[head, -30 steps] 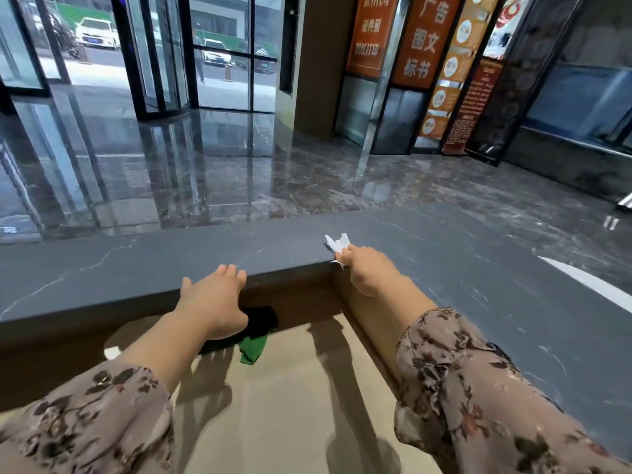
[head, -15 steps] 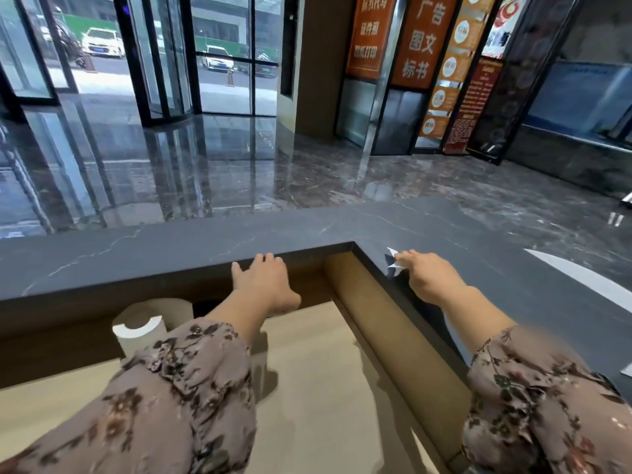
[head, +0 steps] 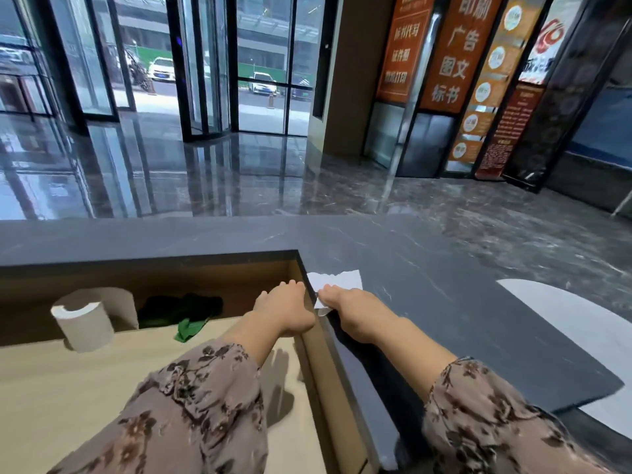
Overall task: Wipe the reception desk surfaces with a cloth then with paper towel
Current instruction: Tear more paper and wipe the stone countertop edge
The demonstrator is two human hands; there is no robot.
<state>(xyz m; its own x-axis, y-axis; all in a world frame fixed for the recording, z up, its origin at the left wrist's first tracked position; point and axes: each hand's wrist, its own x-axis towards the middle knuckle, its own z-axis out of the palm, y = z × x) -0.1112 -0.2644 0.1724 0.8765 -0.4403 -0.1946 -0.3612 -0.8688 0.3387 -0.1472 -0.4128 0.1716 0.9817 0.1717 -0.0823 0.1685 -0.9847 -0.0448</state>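
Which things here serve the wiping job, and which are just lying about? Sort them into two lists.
In use:
paper towel, pressed flat under the right hand
dark desk top, being wiped
left hand, braced on the inner edge

Lying about:
green cloth, on the lower shelf
paper roll, standing on the lower shelf

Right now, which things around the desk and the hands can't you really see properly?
- Paper towel, head view: its near part is covered by the right hand.
- Dark and green cloth: lies in shadow under the raised counter, so its shape is unclear.
- Left hand: its palm side is hidden by its own back.
- Paper roll: its base is blurred.
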